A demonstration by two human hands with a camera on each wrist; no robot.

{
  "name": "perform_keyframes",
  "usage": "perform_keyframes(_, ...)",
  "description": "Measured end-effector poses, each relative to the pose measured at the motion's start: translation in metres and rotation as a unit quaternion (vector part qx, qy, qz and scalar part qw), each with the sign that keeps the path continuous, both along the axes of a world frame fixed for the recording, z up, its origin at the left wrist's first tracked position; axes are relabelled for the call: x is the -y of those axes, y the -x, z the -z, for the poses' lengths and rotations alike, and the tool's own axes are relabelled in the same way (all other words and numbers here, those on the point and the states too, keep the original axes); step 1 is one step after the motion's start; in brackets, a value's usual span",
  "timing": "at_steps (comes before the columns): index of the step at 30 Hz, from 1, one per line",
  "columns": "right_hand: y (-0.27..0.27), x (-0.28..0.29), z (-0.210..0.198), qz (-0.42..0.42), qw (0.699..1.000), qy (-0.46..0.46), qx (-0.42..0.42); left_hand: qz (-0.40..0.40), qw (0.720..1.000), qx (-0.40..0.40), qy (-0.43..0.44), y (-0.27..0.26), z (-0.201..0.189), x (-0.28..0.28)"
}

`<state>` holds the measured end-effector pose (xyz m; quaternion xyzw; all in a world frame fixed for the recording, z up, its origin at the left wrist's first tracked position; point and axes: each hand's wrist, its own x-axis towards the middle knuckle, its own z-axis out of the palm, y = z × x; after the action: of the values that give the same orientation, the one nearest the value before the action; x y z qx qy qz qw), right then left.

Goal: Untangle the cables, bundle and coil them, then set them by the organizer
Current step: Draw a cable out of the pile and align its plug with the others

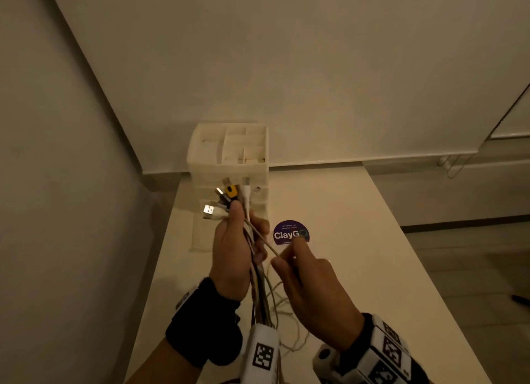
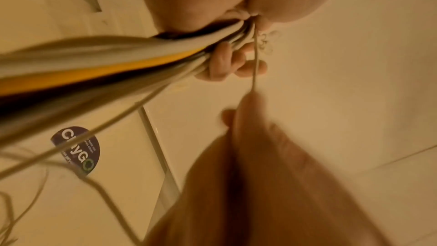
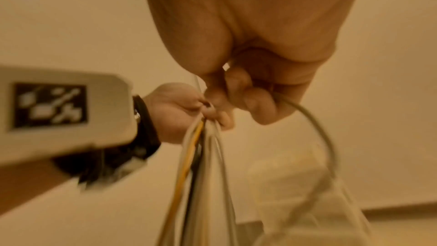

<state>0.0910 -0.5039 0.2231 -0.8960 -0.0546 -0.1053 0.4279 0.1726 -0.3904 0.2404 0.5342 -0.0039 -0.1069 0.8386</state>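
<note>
My left hand [image 1: 233,249] grips a bundle of cables [image 1: 259,292] upright above the table, their USB plugs [image 1: 226,200] fanning out over my fist: white, silver, one yellow and black. In the left wrist view the cables [image 2: 99,64] run white, yellow and black into my curled fingers [image 2: 222,63]. My right hand [image 1: 304,277] pinches one thin white cable [image 1: 265,240] that leads out of the bundle, just right of the left hand. In the right wrist view my fingers [image 3: 248,96] curl round that cable [image 3: 324,134]. The white organizer [image 1: 229,154] stands behind the plugs.
The white table [image 1: 358,254] runs along the wall, with a purple round sticker [image 1: 289,232] beside the organizer. Loose cable loops [image 1: 286,326] trail on the tabletop under my hands. The table's left edge drops off near a grey wall.
</note>
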Motion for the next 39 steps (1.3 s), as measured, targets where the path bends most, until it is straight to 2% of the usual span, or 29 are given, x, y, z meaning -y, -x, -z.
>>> perform_keyframes(3, 0.013, 0.019, 0.026, -0.046, 0.999, 0.002, -0.026, -0.024, 0.998, -0.007, 0.063, -0.009, -0.004, -0.012)
perform_keyframes(6, 0.018, 0.041, 0.044, -0.06, 0.995, -0.023, -0.076, -0.011, 0.991, -0.024, 0.128, -0.018, -0.007, -0.028)
perform_keyframes(11, 0.015, 0.077, 0.074, -0.022, 0.993, -0.039, -0.109, 0.021, 0.99, 0.039, 0.132, -0.032, -0.027, -0.062)
perform_keyframes(14, 0.003, 0.08, 0.063, 0.009, 0.993, -0.065, -0.094, 0.098, 0.99, 0.103, 0.019, -0.022, -0.033, -0.062)
perform_keyframes(18, -0.012, 0.063, 0.012, -0.004, 0.982, -0.17, -0.081, 0.144, 0.961, 0.156, -0.177, 0.003, -0.031, -0.033)
perform_keyframes(21, -0.02, 0.05, -0.018, -0.049, 0.974, -0.209, -0.068, 0.185, 0.934, 0.202, -0.231, 0.017, -0.027, -0.008)
perform_keyframes(25, -0.022, 0.05, -0.032, -0.07, 0.958, -0.264, -0.085, 0.127, 0.953, 0.188, -0.202, 0.025, -0.022, 0.003)
perform_keyframes(30, -0.013, 0.051, -0.024, -0.092, 0.953, -0.271, -0.096, 0.054, 0.961, 0.209, -0.171, 0.02, -0.027, -0.003)
perform_keyframes(34, -0.009, 0.062, 0.003, -0.068, 0.954, -0.27, -0.109, -0.034, 0.982, 0.169, -0.072, -0.002, -0.036, -0.023)
perform_keyframes(39, 0.0, 0.08, 0.049, -0.03, 0.951, -0.275, -0.14, -0.132, 0.978, 0.161, -0.027, -0.022, -0.047, -0.057)
